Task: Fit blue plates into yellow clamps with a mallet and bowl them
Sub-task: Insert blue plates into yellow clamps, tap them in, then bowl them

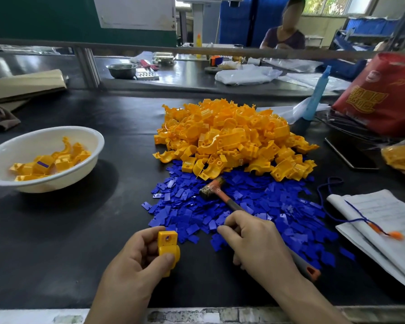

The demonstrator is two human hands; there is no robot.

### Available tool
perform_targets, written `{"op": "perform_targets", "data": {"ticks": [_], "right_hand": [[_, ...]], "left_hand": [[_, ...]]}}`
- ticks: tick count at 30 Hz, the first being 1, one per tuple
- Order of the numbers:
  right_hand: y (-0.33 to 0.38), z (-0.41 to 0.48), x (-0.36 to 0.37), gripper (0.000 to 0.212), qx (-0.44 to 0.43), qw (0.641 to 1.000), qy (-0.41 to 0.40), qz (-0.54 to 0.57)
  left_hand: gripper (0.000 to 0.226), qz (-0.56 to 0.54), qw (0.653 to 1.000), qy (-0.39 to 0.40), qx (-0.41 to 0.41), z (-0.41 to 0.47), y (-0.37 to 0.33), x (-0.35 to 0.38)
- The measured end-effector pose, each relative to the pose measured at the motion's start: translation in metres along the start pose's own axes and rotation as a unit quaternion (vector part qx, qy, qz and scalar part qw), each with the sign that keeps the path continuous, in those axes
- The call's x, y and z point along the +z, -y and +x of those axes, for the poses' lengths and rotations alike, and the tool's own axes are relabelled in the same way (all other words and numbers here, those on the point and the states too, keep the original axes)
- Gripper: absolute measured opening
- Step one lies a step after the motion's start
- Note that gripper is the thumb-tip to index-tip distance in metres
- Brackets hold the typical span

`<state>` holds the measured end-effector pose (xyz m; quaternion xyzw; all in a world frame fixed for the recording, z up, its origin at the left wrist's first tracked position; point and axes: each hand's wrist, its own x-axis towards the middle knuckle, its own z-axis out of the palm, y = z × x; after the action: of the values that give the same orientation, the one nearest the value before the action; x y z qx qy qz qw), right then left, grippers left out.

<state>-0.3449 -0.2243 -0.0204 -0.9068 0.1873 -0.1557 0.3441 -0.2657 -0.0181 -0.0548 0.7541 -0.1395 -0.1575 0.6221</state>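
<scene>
Head view: the left hand (136,260) pinches one yellow clamp (167,249) between thumb and fingers, upright just above the black table (68,230), its flat tab with a hole on top and the rounded part below. The blue plates (255,206) lie to the right of that clamp in a loose flat heap, the nearest ones just beside it. The right hand (260,244) is the nearer one to them: it rests on the heap's near edge, fingers curled round the handle of the mallet (212,188), fingertips down among the plates. Whether they also pinch a plate I cannot tell. The mallet's long axis runs on a slant, its head away and to the left on the plates, the orange handle end poking out by the wrist on the right. The next move looks like a short carry of a plate leftward to the clamp. The plates are small thin rectangles, some with a hole. The pile of clamps (232,139) sits behind the plates, touching them. The white bowl (96,139) stands well apart to the left and holds a few clamps, one showing a fitted blue plate
</scene>
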Motion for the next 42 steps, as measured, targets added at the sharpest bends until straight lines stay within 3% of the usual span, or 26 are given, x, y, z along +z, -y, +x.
{"op": "perform_targets", "data": {"ticks": [6,9,12,18,23,27,35,39,42], "right_hand": [[0.006,-0.008,-0.003,0.011,0.044,0.988,0.032,0.142],[0.013,-0.017,-0.005,0.021,0.086,0.953,0.082,0.280],[0.018,-0.027,-0.009,0.019,0.068,0.927,0.098,0.355],[0.024,-0.041,-0.011,0.014,0.025,0.946,0.073,0.315],[0.024,-0.048,-0.012,0.029,0.051,0.950,0.090,0.294],[0.021,-0.051,-0.016,0.019,0.034,0.957,0.094,0.274],[0.017,-0.051,-0.008,0.009,-0.050,0.977,0.016,0.207],[0.018,-0.055,-0.003,0.011,-0.021,0.970,0.015,0.242],[0.018,-0.054,-0.002,0.018,0.033,0.953,0.065,0.295]], "left_hand": [[0.038,-0.012,1.000,-0.004,-0.002,0.002,-0.001,0.001],[0.035,-0.034,0.999,-0.006,-0.009,0.002,-0.007,0.001],[0.034,-0.069,0.998,0.009,-0.007,-0.001,-0.017,0.006],[0.049,-0.113,0.988,0.102,-0.015,-0.012,-0.032,0.028],[0.047,-0.142,0.982,0.122,-0.038,-0.016,-0.036,0.034],[0.043,-0.152,0.980,0.119,-0.041,-0.015,-0.037,0.037],[0.031,-0.127,0.986,0.101,-0.043,-0.018,-0.039,0.046],[0.030,-0.140,0.986,0.068,-0.052,-0.022,-0.043,0.049],[0.034,-0.147,0.985,0.061,-0.070,-0.024,-0.046,0.049]]}}
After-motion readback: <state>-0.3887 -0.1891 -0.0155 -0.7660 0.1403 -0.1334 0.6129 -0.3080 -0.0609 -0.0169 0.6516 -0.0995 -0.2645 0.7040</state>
